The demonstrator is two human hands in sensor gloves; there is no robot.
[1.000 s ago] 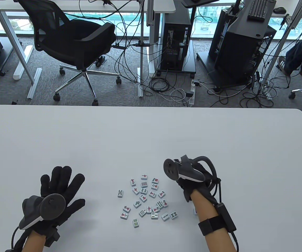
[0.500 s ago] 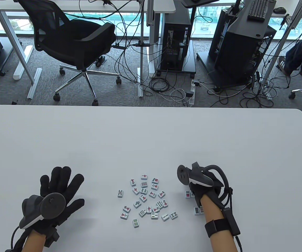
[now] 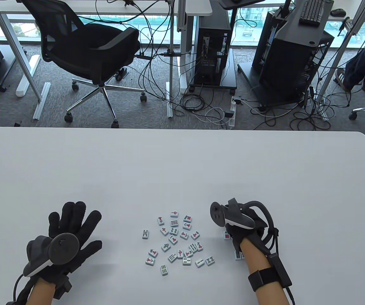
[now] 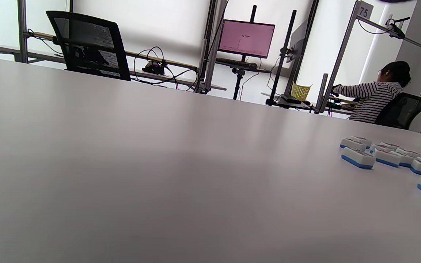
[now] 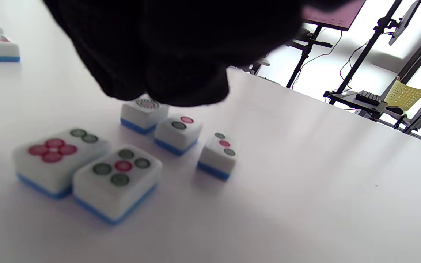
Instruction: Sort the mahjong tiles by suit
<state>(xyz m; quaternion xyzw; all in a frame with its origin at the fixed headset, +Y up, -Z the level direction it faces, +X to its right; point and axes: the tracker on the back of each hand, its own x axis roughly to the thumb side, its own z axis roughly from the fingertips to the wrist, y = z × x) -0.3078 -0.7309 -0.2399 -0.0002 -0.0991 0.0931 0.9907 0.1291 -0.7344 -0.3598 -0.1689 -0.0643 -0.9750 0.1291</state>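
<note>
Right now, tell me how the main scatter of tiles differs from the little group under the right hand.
The main scatter is larger, mixing red-character and green-bar faces; the little group has five tiles, all with circle faces. The scatter lies uncovered; the right hand hovers above the group. All lie face up, white with blue backs.

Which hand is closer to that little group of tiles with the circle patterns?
The right hand. It hangs directly over the circle tiles, partly hiding them from above. The left hand lies flat far across the table, beyond the main tile pile.
</note>
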